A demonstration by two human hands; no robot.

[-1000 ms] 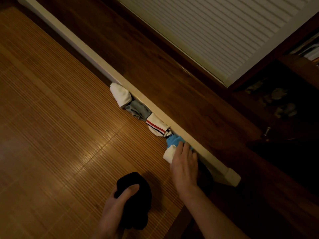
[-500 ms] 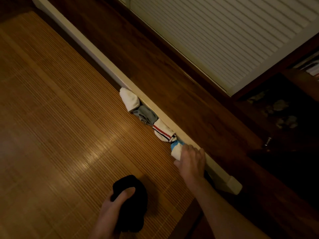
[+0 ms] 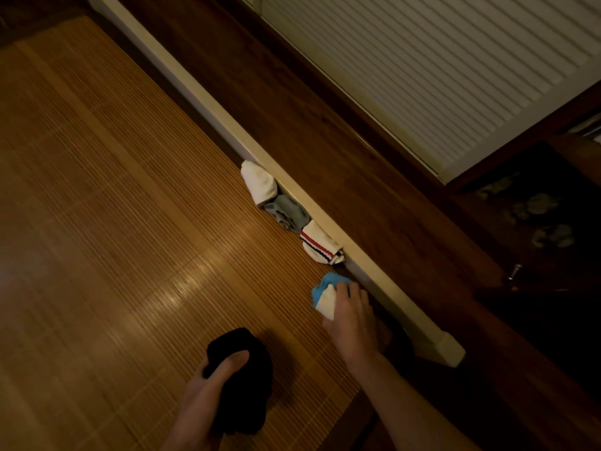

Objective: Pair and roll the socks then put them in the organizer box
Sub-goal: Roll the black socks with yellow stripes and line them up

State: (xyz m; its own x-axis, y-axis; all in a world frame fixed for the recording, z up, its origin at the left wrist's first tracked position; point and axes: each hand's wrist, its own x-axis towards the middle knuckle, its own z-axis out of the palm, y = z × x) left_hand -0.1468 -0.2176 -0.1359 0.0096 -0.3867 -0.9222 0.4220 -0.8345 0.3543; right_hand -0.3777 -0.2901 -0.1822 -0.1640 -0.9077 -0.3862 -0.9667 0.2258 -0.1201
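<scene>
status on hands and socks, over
Left hand grips black sock bundle. Right hand holds blue-white sock roll beside cream rail. Three rolls lined along rail; nothing blocking.

Bamboo slat mat [image 3: 113, 222] is the surface, with dark wood floor [image 3: 325, 125] past its far edge. Cream rail [image 3: 208, 92] runs diagonally along that edge. On the mat, in a row against the rail: white sock roll [image 3: 258, 182], grey roll [image 3: 287, 214], striped white roll [image 3: 320, 244]. Blue-and-white roll [image 3: 323, 294] sits near the rail. Black sock bundle [image 3: 257, 392] lies well apart from it.
</scene>
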